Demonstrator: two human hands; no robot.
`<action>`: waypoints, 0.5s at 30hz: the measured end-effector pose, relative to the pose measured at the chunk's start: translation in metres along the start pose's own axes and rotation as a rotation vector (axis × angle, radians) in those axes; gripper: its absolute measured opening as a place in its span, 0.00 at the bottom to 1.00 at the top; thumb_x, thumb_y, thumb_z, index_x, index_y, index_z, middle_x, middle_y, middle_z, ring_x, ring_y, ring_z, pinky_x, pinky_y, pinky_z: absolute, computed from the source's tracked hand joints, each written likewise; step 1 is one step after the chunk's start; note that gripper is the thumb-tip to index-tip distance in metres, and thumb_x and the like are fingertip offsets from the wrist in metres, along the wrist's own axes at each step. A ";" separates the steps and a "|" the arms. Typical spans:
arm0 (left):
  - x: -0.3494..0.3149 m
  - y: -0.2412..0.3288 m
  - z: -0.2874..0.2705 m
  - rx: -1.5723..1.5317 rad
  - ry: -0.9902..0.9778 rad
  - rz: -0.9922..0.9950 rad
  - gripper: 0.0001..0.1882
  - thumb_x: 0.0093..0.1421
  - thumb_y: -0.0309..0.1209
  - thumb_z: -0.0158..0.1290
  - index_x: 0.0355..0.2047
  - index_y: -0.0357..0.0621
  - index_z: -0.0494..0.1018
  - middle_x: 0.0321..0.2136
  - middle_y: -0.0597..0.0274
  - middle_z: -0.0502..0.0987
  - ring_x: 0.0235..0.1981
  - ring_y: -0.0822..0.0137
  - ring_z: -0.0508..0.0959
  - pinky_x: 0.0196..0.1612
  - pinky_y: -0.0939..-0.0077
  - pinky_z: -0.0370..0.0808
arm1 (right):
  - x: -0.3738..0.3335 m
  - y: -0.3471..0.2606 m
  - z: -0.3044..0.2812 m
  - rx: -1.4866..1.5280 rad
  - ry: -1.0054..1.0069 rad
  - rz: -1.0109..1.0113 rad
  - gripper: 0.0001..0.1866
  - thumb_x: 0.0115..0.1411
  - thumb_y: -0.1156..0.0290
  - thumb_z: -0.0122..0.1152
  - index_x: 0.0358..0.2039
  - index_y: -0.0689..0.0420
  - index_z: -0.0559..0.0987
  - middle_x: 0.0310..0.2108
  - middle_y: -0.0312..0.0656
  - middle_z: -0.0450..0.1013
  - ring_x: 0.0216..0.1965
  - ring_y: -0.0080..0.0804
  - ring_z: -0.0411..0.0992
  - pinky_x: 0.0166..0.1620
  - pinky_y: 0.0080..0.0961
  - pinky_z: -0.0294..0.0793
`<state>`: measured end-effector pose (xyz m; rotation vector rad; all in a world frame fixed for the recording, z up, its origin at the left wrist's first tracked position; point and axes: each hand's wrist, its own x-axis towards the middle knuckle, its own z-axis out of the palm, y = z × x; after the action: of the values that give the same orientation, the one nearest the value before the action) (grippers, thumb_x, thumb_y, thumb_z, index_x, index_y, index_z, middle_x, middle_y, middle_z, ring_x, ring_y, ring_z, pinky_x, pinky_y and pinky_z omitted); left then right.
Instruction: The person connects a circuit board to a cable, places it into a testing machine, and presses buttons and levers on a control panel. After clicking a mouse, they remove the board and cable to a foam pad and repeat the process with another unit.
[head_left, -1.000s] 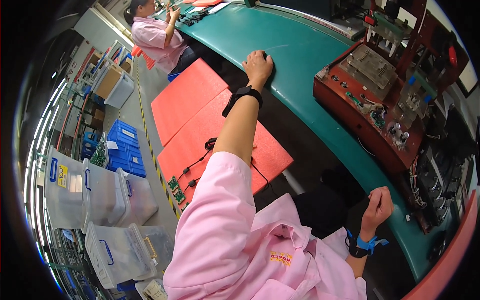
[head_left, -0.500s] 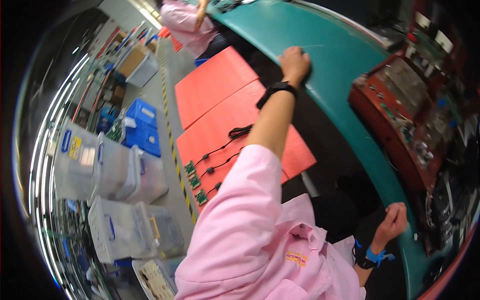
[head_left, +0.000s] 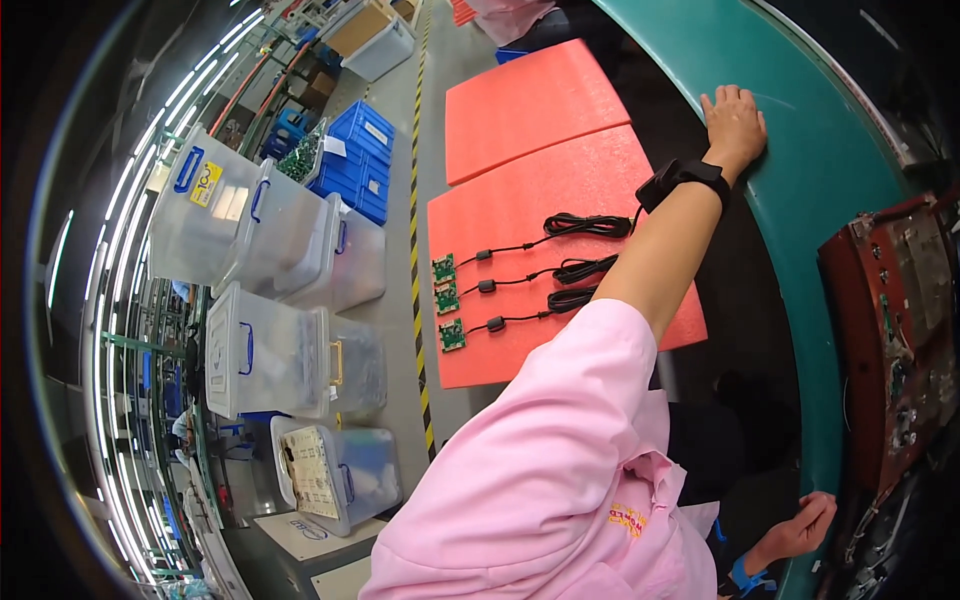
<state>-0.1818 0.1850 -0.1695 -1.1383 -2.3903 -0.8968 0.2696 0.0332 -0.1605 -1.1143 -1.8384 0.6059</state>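
Note:
My left hand (head_left: 735, 128) lies on the green table mat (head_left: 790, 190) with its fingers stretched out, holding nothing. A black band circles that wrist, and the arm reaches across the pink foam sheets (head_left: 535, 110). Three small green circuit boards (head_left: 446, 299) rest on the nearer sheet, each wired to a black cable (head_left: 585, 226) with a lump along it and a coiled bundle. My forearm and sleeve partly cover the lower coils. At the lower right, my right hand (head_left: 808, 522) is closed by the table's edge, with nothing visible in it and a blue strap at the wrist.
A red metal fixture (head_left: 870, 300) stands on the table at right. Clear lidded bins (head_left: 265, 350) and blue crates (head_left: 360, 150) line the left, beyond a yellow-black floor stripe (head_left: 418, 290). Another person in pink (head_left: 510, 18) is at the top.
The view has swung left, so the foam sheets and cables appear farther right and all three coils show more. My left hand's fingers have gone from curled to stretched out on the table.

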 end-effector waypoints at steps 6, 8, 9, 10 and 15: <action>0.000 0.001 -0.002 0.027 -0.010 0.002 0.15 0.53 0.38 0.50 0.38 0.42 0.71 0.42 0.56 0.71 0.48 0.58 0.68 0.52 0.52 0.59 | 0.001 -0.004 0.002 0.026 0.010 -0.033 0.11 0.59 0.79 0.41 0.19 0.64 0.64 0.18 0.41 0.59 0.21 0.28 0.58 0.25 0.23 0.57; 0.000 0.001 -0.002 0.035 -0.002 0.023 0.16 0.53 0.38 0.49 0.38 0.42 0.71 0.42 0.56 0.71 0.48 0.58 0.68 0.52 0.51 0.59 | 0.003 -0.007 0.004 0.070 0.017 -0.066 0.10 0.59 0.81 0.41 0.19 0.65 0.64 0.18 0.41 0.60 0.21 0.29 0.58 0.25 0.23 0.58; 0.000 0.000 -0.002 0.049 -0.005 0.031 0.16 0.54 0.39 0.48 0.38 0.42 0.71 0.42 0.55 0.71 0.48 0.57 0.68 0.52 0.51 0.59 | 0.003 -0.009 0.005 0.062 0.020 -0.079 0.10 0.58 0.81 0.41 0.19 0.65 0.64 0.18 0.42 0.60 0.20 0.30 0.58 0.25 0.23 0.58; 0.000 0.000 -0.002 0.067 0.009 0.040 0.16 0.54 0.39 0.48 0.38 0.42 0.71 0.42 0.55 0.71 0.47 0.57 0.68 0.51 0.50 0.59 | 0.004 -0.011 0.006 0.073 0.024 -0.093 0.09 0.57 0.82 0.41 0.20 0.65 0.64 0.18 0.42 0.60 0.20 0.30 0.59 0.24 0.24 0.58; 0.003 -0.006 0.000 0.199 0.007 0.117 0.16 0.56 0.39 0.43 0.39 0.43 0.71 0.39 0.52 0.73 0.43 0.52 0.72 0.49 0.49 0.65 | 0.004 -0.018 0.009 0.030 0.057 -0.071 0.07 0.55 0.83 0.44 0.20 0.66 0.67 0.18 0.44 0.63 0.19 0.32 0.62 0.22 0.24 0.60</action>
<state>-0.1881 0.1835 -0.1700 -1.1800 -2.3196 -0.6088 0.2535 0.0287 -0.1498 -1.0315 -1.8065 0.5539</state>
